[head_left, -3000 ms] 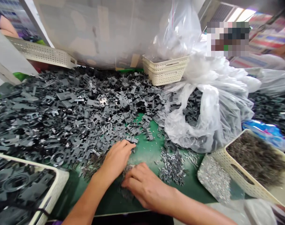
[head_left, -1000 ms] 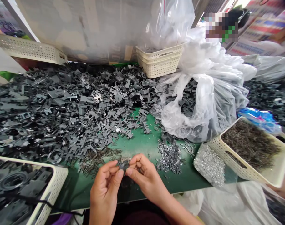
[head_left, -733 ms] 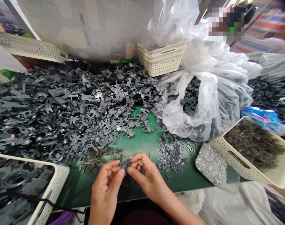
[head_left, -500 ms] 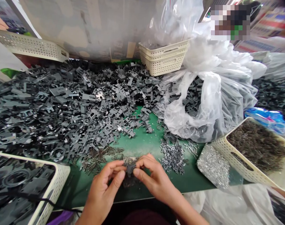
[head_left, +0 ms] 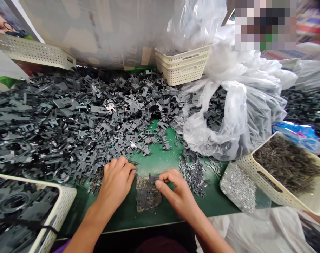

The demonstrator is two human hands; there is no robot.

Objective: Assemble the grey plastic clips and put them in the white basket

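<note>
My right hand (head_left: 174,186) pinches a small dark grey plastic part (head_left: 152,178) between thumb and fingers, over the far right corner of a block. This block (head_left: 148,199) is speckled, with a dark grey fitting on its top. To its left, my left hand (head_left: 117,177) is palm down at the pile of small coiled springs (head_left: 96,181). Its fingers are bent down and drawn together; the tips are mostly hidden, so what they hold cannot be made out.
A large heap of grey plastic parts (head_left: 78,116) spreads over the green table (head_left: 172,168). Small metal-looking pieces (head_left: 194,175) lie right of my right hand, near a bag of shiny bits (head_left: 241,188) and a basket of springs (head_left: 286,165). Another basket (head_left: 62,200) stands front left.
My left hand has let go of the plastic part and moved left and away from me to the springs. My right hand keeps the part, now slightly farther right, uncovering the block.
</note>
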